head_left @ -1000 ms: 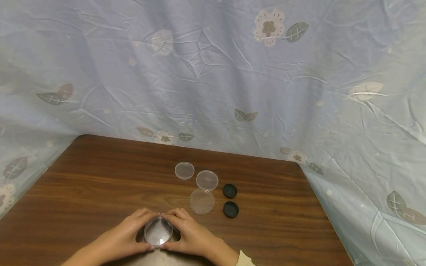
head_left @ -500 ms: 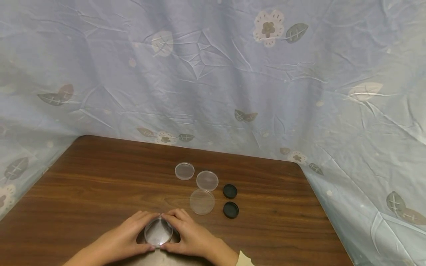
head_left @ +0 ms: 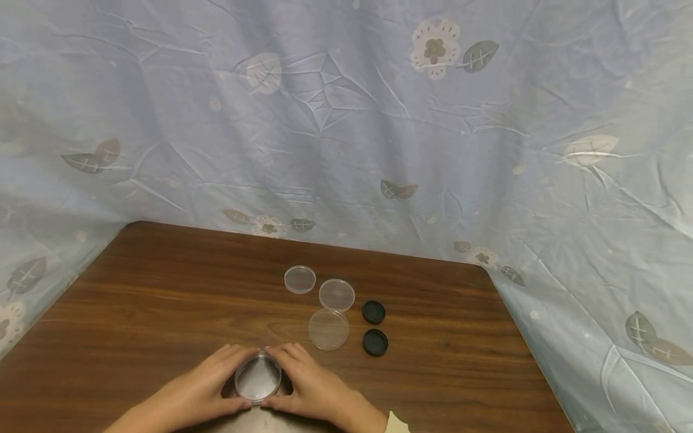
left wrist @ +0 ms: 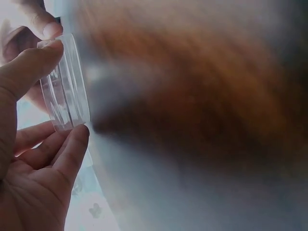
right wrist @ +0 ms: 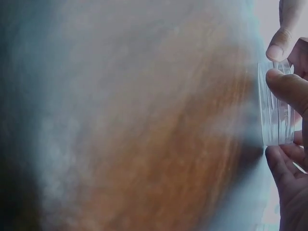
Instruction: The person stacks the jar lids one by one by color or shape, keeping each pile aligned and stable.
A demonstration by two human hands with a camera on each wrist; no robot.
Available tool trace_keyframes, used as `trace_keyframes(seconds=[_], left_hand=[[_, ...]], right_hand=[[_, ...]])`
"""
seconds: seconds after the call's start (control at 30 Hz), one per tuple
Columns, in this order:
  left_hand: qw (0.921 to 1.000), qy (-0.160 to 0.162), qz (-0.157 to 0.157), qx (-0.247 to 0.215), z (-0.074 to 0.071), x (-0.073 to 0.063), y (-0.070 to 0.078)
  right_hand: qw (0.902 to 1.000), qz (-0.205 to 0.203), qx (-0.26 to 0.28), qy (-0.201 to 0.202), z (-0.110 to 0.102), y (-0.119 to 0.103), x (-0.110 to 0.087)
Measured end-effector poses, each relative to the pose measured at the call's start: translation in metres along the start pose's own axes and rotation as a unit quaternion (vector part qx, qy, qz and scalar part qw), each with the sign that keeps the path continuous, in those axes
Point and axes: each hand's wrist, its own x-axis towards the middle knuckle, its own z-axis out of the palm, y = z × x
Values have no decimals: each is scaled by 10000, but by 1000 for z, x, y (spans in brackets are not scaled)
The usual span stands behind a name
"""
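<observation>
Item: clear round dish [head_left: 258,379], between the two hands, held at its rim by both; several parallel edges show along its side wall in the wrist views; any marking there too blurred to read; whether it rests on the tabletop [head_left: 162,294] cannot be told

Left hand [head_left: 211,380]: partly spread in a C-shape, pinching the dish's left side, thumb at the near rim, fingers at the far rim

Right hand [head_left: 311,385]: the mirror of it, pinching the right side, thumb near, fingers far; thumb tips just beside each other, as are the foremost fingertips; cream sleeve [head_left: 397,423] at the wrist

Clear dishes, three, beyond the right hand: far dish [head_left: 300,280], farthest from it; middle dish [head_left: 337,295], slightly to its right; near dish [head_left: 328,329], nearest to it, its edge meeting or overlapping the middle one, which of these cannot be told

Black round caps, two, beyond and to the right of the right hand: far cap [head_left: 373,312]; near cap [head_left: 375,343], just beside the other

Backdrop: pale blue cloth [head_left: 346,138] with leaf and flower print, well beyond both hands
</observation>
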Motion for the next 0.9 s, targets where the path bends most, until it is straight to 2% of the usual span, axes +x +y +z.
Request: trace_keyframes(seconds=[0.37, 0.7, 0.9], left_hand=[[9992, -337, -133, -154, -3, 2, 3], [9999, -118, -5, -121, 0, -1, 1], [9996, -219, -65, -189, 0, -3, 0]], right_hand=[[9993, 172, 314, -118, -2, -2, -1], [9985, 300, 383, -268, 0, -2, -1], [9983, 307, 386, -310, 1, -2, -1]])
